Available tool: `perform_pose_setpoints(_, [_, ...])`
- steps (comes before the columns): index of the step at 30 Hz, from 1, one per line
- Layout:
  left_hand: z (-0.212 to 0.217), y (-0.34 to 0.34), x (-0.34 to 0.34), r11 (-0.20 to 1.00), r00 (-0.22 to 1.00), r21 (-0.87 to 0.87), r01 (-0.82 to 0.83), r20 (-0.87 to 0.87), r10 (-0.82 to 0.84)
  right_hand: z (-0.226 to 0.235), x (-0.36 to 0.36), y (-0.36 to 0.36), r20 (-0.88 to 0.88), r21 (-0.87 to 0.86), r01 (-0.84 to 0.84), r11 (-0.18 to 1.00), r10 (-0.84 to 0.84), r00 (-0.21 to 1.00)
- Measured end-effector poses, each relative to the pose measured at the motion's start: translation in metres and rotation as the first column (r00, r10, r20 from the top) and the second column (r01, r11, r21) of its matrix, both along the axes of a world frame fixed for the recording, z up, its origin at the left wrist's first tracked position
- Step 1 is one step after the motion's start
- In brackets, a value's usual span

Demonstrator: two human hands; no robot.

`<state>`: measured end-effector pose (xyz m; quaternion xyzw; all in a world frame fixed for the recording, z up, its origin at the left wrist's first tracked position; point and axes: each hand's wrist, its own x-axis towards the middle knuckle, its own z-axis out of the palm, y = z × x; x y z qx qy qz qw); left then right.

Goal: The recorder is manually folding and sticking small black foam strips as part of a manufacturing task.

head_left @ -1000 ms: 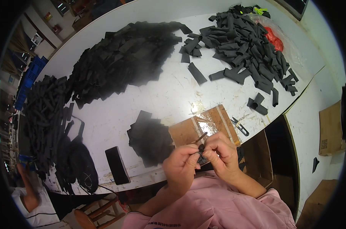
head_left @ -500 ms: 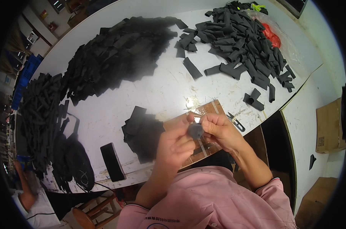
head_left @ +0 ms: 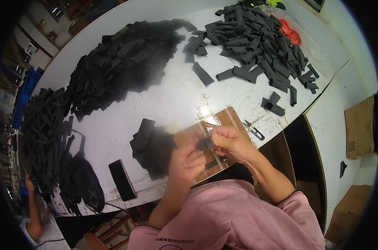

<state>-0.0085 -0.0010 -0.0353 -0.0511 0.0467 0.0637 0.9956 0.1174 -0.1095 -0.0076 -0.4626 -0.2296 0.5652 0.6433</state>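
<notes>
Both of my hands meet over a brown board (head_left: pixel 225 121) at the near edge of the white table (head_left: pixel 172 96). A small black fabric piece (head_left: pixel 205 143) is pinched between them: my left hand (head_left: pixel 188 161) holds it from below, my right hand (head_left: pixel 234 143) grips it from the right. A low stack of black pieces (head_left: pixel 149 146) lies just left of my left hand. Black scissors (head_left: pixel 254 130) rest on the table right of my right hand.
A big heap of flat black pieces (head_left: pixel 122 62) covers the table's middle, a pile of rolled black pieces (head_left: pixel 260 41) the far right, another heap (head_left: pixel 43 137) the left. A dark phone (head_left: pixel 122 180) lies near the front edge. Cardboard boxes (head_left: pixel 358 127) stand on the floor at right.
My hands have lifted slightly with the black piece and turned it between the fingers; the camera view has shifted a little. The piles have not moved.
</notes>
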Motion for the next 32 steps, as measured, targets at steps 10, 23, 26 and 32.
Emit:
perform_pose_setpoints(10, [0.011,0.011,0.009,0.942,0.937,-0.279,-0.187,-0.340,0.085,0.005,0.011,0.014,0.351,-0.106,-0.084,0.991,0.116,0.929])
perform_pose_setpoints(23, [0.055,0.005,0.006,-0.467,0.887,0.870,-0.157,0.332,0.320,0.052,0.004,-0.005,0.940,0.284,0.042,0.958,-0.287,0.185])
perform_pose_setpoints(26, [0.049,-0.005,0.002,-0.245,0.776,0.931,-0.271,0.362,0.516,0.067,0.002,-0.005,0.986,0.016,-0.035,0.999,-0.021,-0.164])
perform_pose_setpoints(32, [0.014,-0.012,0.005,-0.016,0.790,0.952,-0.305,0.262,0.554,0.002,0.000,-0.004,0.986,0.147,-0.004,0.989,-0.146,0.081])
